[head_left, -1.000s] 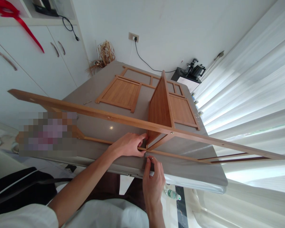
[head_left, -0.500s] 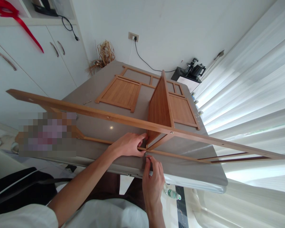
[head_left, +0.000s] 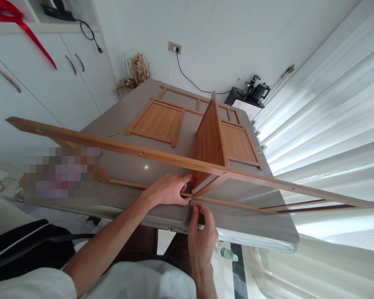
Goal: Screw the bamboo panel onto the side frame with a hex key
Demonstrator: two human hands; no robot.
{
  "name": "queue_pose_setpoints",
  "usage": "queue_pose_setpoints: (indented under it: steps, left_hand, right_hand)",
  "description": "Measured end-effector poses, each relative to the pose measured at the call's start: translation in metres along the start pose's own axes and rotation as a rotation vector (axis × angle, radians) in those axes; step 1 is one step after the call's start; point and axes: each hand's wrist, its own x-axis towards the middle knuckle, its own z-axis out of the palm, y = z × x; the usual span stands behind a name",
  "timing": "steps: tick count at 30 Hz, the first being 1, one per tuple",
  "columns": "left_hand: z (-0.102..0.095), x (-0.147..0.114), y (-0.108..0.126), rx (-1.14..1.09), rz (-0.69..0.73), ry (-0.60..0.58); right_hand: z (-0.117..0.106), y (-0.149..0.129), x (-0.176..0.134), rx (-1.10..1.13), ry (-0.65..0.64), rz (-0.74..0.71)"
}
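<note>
A long wooden frame point(head_left: 162, 157) stands on edge along the near side of the table. An upright wooden panel point(head_left: 210, 137) meets it at a right angle near the middle. My left hand point(head_left: 170, 189) is closed around the frame's lower rail and the panel's lower corner. Just in front of that joint, my right hand point(head_left: 202, 232) pinches a small thin metal hex key point(head_left: 191, 202) between thumb and forefinger, its end at the rail. The fingers hide most of the key, and the fastener cannot be made out.
On the grey tabletop point(head_left: 112, 120) lie a flat wooden panel point(head_left: 158, 120), another panel point(head_left: 239, 143) and slender frames behind. Small hardware point(head_left: 259, 154) sits near the right edge. A blurred patch point(head_left: 62, 176) covers the left end. A bottle point(head_left: 227, 253) stands below the table; curtains point(head_left: 330, 137) hang right.
My right hand has shifted slightly right, its fingers turning around the metal key. My left hand, the frame and the panel stay in place.
</note>
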Motion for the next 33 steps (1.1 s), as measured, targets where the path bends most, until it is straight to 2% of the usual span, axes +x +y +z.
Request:
queue_pose_setpoints:
  steps: [27,33]
  left_hand:
    - [0.0015,0.0001,-0.0009,-0.001,0.007,0.001]
    - [-0.0013,0.0001,0.0012,-0.011,-0.002,0.001]
  right_hand:
    - [-0.0011,0.0006,0.0009,-0.014,-0.058,-0.11]
    - [-0.0026,-0.0011,0.0022,-0.011,-0.037,-0.068]
